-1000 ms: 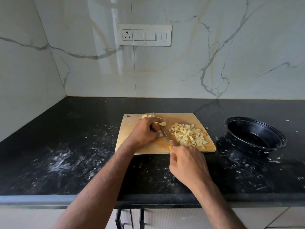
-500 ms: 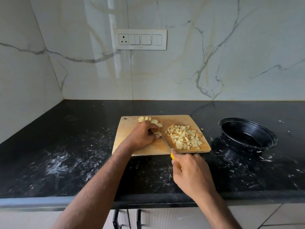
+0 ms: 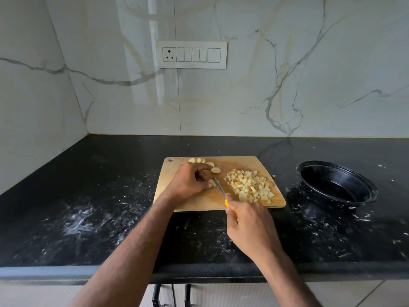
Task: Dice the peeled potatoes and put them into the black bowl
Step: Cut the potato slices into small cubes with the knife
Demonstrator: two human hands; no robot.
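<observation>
A wooden cutting board (image 3: 199, 201) lies on the black counter. On its right half sits a pile of diced potato (image 3: 250, 186). A few round potato slices (image 3: 200, 161) lie along the far edge. My left hand (image 3: 190, 181) curls over a potato piece near the board's middle and holds it down; the piece is mostly hidden under the fingers. My right hand (image 3: 250, 227) grips a yellow-handled knife (image 3: 219, 188), whose blade points away from me and meets the held piece. The black bowl (image 3: 336, 183) stands to the right of the board, with nothing visible inside.
The black stone counter (image 3: 88, 207) is smeared with white streaks left and right of the board. A marble wall with a switch plate (image 3: 192, 54) rises behind. A small potato bit (image 3: 273, 176) lies just off the board's right edge. Cabinet handles (image 3: 156, 295) show below the counter's front edge.
The knife blade has worked against the piece under my left hand. Both hands stay in nearly the same place on the board; the view has shifted slightly.
</observation>
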